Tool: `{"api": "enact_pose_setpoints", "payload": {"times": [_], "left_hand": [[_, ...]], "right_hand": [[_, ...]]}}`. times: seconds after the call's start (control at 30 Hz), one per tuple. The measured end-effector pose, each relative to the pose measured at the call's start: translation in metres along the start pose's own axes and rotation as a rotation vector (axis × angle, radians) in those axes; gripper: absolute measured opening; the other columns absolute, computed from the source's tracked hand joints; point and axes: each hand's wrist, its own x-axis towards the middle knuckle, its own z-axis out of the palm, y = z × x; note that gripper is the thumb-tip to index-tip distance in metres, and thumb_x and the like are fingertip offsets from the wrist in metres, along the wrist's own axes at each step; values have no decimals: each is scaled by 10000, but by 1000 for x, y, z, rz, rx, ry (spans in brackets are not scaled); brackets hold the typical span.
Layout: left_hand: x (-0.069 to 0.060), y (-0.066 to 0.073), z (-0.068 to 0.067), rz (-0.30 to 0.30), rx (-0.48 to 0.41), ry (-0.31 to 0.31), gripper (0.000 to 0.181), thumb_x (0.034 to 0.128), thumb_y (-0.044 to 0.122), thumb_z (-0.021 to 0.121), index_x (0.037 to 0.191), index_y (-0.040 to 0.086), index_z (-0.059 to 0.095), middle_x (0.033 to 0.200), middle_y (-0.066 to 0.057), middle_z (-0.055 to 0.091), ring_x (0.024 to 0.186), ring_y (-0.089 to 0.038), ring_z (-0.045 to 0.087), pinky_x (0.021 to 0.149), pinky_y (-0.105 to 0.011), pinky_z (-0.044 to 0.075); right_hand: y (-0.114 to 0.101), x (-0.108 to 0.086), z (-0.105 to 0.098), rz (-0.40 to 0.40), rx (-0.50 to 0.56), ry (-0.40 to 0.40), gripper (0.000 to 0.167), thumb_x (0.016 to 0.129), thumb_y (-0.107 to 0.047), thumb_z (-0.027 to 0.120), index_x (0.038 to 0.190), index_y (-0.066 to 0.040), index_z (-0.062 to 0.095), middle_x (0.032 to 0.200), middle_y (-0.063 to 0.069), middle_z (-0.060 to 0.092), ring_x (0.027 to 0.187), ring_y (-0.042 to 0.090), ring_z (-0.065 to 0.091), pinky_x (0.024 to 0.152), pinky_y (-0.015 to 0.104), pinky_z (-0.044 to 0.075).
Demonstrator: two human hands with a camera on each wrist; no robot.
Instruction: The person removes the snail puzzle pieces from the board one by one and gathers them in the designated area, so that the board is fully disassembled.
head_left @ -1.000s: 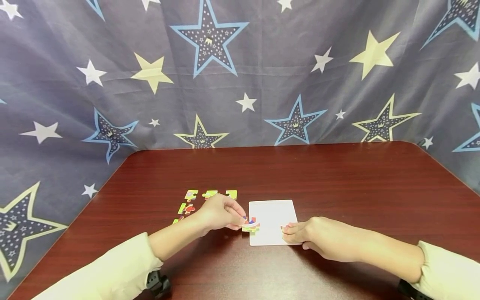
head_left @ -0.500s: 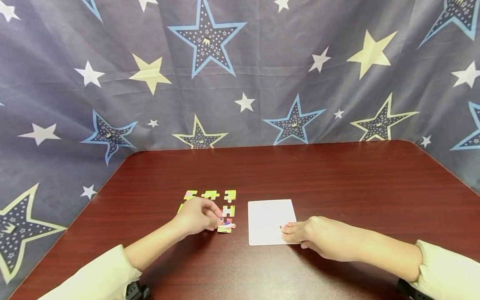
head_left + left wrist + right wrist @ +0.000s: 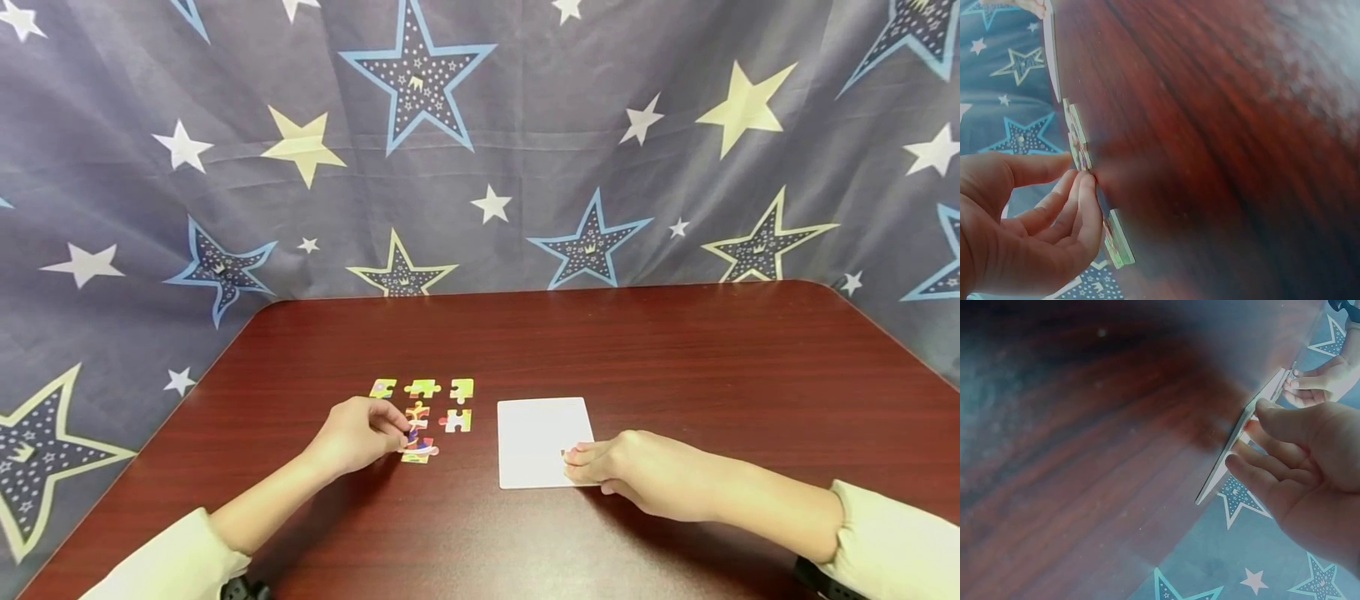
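My left hand [image 3: 352, 437] pinches a puzzle piece [image 3: 418, 452], coloured red, purple and yellow-green, by its left side. That piece sits just below another reddish piece [image 3: 417, 417]. In the left wrist view the thumb and fingertips meet at the edge of the puzzle piece [image 3: 1083, 161], almost level with the table. My right hand [image 3: 637, 471] rests on the lower right corner of a white square board [image 3: 536, 437], fingers pressing on its surface. A small brownish bit peeks out at the right fingertips; the fingers cover whatever it belongs to.
Several puzzle pieces lie apart in rows on the left, among them a top middle piece [image 3: 423, 388] and a right-hand piece [image 3: 457, 421]. My left hand hides part of this group. Behind the dark red table [image 3: 675, 350] hangs a grey star-patterned cloth [image 3: 525, 167].
My left hand has carried the puzzle piece leftward from the board's left edge to beneath the middle piece of the group. The right hand and the board have stayed put.
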Motion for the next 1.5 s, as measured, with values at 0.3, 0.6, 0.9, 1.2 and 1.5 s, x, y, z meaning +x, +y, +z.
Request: {"api": "enact_pose_setpoints", "payload": {"times": [0.3,0.6,0.9,1.2,1.5], "left_hand": [[-6,2,6,32,57,26,159,686,73,827,765,79,689,686,11,649,658,-89,554,590,-220,448],[-15,0,0,13,130,30,158,694,96,831,733,98,678,664,20,627,627,-95,534,580,-236,433],[-16,-5,-1,6,126,28,149,704,84,815,753,85,674,676,23,633,631,-89,541,599,-238,442],[-17,-3,1,19,126,58,146,687,76,824,737,85,687,651,16,632,630,-95,539,563,-225,434],[-18,-2,1,32,102,53,142,681,76,815,727,85,681,639,22,637,634,-79,553,592,-206,445]], "right_hand": [[0,-1,1,-4,5,4,443,808,50,671,1208,-140,680,1247,74,668,1171,196,637,929,358,536],[0,-1,0,-3,10,8,445,808,48,671,1210,-142,679,1249,75,666,1170,197,637,927,358,537],[2,-2,1,2,28,24,441,806,51,671,1202,-142,684,1237,84,671,1165,203,640,925,365,538],[0,-1,1,-9,19,25,452,800,55,675,1206,-143,682,1240,83,670,1162,197,642,922,359,539],[0,-2,1,2,27,27,451,796,59,677,1204,-133,682,1235,85,672,1166,202,640,924,363,537]]}}
